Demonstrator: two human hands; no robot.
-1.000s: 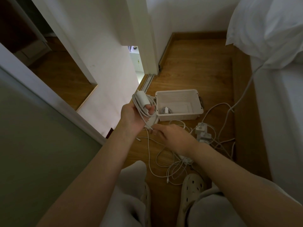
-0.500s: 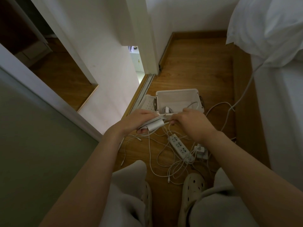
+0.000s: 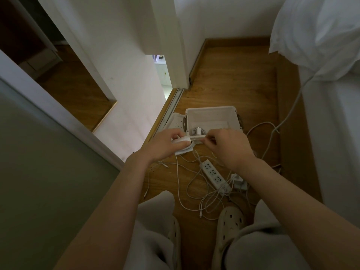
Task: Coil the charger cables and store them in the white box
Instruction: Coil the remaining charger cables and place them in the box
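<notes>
The left hand [image 3: 165, 146] is gripping a charger [image 3: 181, 140], fingers curled round it and its wound cable [image 3: 185, 150], just before the box's near left corner. The right hand [image 3: 228, 148] is pinching that cable's free end, fingers tightly curled. The box [image 3: 211, 108] is sitting on the floor [image 3: 233, 75], a coiled charger [image 3: 197, 131] lying inside. A power strip [image 3: 213, 173] and loose cables [image 3: 191, 191] are lying nearer the feet.

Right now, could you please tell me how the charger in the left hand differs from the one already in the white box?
The held charger sits in the left hand, outside the white box; the stored charger lies inside it. The held charger's cable runs to the right hand, which pinches it; the stored charger is untouched and coiled. Both are white.
</notes>
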